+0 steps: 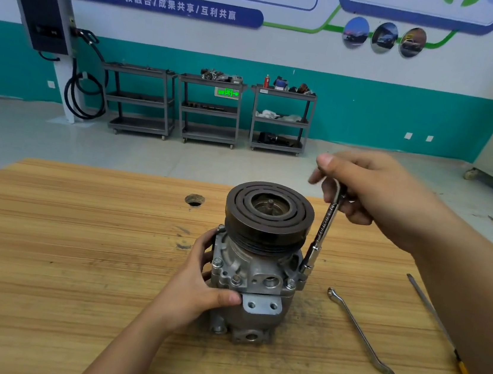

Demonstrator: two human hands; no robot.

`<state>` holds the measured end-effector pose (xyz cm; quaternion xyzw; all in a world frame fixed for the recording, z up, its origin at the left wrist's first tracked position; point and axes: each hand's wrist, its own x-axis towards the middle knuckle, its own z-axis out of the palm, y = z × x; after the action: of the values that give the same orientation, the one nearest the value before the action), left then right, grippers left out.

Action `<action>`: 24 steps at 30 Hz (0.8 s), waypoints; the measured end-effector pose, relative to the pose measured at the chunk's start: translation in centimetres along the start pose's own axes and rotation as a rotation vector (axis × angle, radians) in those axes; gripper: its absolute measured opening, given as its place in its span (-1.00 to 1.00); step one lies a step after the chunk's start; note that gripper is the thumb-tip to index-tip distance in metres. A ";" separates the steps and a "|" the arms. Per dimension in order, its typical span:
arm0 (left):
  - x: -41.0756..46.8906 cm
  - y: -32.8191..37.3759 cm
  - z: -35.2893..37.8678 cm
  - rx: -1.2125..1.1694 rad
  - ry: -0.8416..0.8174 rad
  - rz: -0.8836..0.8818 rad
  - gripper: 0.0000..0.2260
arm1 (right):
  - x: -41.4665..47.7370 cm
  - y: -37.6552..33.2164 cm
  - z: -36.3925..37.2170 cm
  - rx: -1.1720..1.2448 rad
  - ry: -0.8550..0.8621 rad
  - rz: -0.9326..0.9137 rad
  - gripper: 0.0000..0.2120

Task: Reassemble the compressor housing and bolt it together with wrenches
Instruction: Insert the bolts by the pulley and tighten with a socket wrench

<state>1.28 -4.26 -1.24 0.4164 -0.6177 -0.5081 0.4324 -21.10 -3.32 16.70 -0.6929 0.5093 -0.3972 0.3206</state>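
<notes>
A: Where does the compressor stand?
B: The grey cast-metal compressor housing (253,284) stands upright near the middle of the pale striped wooden table (75,259), with a dark round grooved pulley (268,217) on top. Hex bolts (236,279) show along its front flange

A: What is the left hand doing?
B: The left hand (195,289) grips the housing's left side, fingers curled round behind it and the thumb lying across the front, just beside a small two-hole bracket

A: And the right?
B: The right hand (372,190) holds the top of a long slim steel socket wrench (322,230), thumb and fingers curled round its bent upper end. The wrench leans slightly, and its socket meets the flange at the housing's right edge; whether it sits on a bolt head cannot be told

A: Anything else about?
B: A silver double-ended ring spanner (361,331) lies flat to the right of the housing, apart from it. Farther right, a flat-blade screwdriver with a yellow handle (421,297) lies partly hidden under the right forearm. A small round hole (194,200) shows in the tabletop behind the housing, to the left. Three grey metal shelf carts (209,110) stand against the teal wall at the back
</notes>
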 end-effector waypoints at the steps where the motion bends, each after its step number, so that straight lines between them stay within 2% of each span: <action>1: 0.0 0.0 0.0 0.001 -0.001 0.001 0.08 | 0.1 -0.1 0.0 -0.003 -0.011 -0.016 -0.77; 5: 0.0 0.0 -0.1 0.011 -0.002 -0.002 0.20 | 0.5 0.1 -0.1 -0.038 -0.021 -0.078 -0.77; 10: 0.0 -0.1 -0.1 0.023 0.011 0.008 0.15 | 1.5 0.9 0.8 -0.007 -0.037 -0.074 -0.67; 12: 0.0 -0.1 -0.1 0.023 0.012 0.011 0.15 | 2.0 1.3 1.1 0.206 -0.092 -0.097 -0.68; 15: 0.0 0.0 -0.1 0.013 0.003 0.015 0.15 | 2.4 2.0 1.1 0.723 -0.292 -0.057 -0.80; 18: 0.0 0.3 0.1 -0.009 -0.002 0.034 0.09 | 2.6 2.1 1.2 0.875 -0.440 -0.010 -0.85; 21: -0.1 0.4 0.1 -0.017 0.001 0.029 0.12 | 3.0 1.6 1.6 0.794 -0.361 0.045 -0.83; 24: -0.1 0.4 0.1 -0.002 0.000 0.027 0.09 | 3.0 1.0 2.6 0.708 -0.076 0.066 -0.80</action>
<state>1.17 -4.09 -0.86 0.4076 -0.6226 -0.5028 0.4397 -18.76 -6.39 15.23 -0.5362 0.3499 -0.5126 0.5722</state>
